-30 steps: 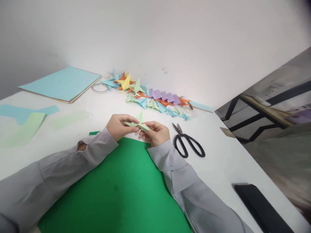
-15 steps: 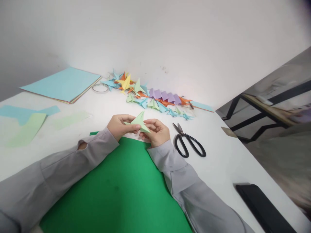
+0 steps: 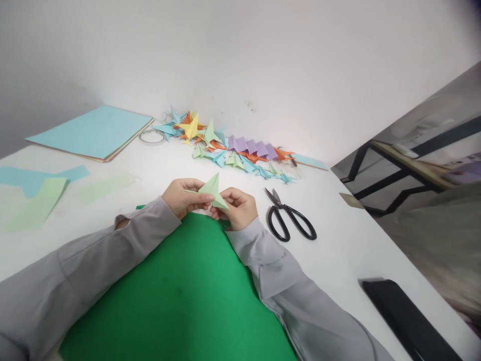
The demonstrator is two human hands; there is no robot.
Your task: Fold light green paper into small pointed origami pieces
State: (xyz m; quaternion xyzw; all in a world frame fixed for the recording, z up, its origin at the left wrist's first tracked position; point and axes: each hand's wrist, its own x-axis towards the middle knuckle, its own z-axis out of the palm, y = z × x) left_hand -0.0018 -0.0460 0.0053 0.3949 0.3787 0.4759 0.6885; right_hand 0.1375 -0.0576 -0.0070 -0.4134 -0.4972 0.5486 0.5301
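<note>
Both hands hold a pale green origami crane [image 3: 211, 186] above the far edge of a green sheet [image 3: 176, 291]. My left hand [image 3: 184, 196] pinches its left side between thumb and fingers. On the other side, my right hand [image 3: 240, 206] is closed on the crane's lower right point, with its fingertips partly hidden behind the paper. Black-handled scissors [image 3: 287, 215] lie to the right of my right hand, blades slightly apart. Beyond the hands, a row of folded paper cranes [image 3: 210, 133] in several colours rests along the wall, with purple folded pieces [image 3: 251, 147] among them.
A stack of coloured paper [image 3: 92, 131] lies at the back left beside a roll of tape [image 3: 152, 137]. Blue [image 3: 22, 178] and green paper scraps [image 3: 41, 203] are at the left. A black phone-like object [image 3: 409, 318] sits near the table's right edge.
The green crane has turned slightly in my fingers, and my right hand's fingers have curled in closer to it. The whole view has shifted a little.
</note>
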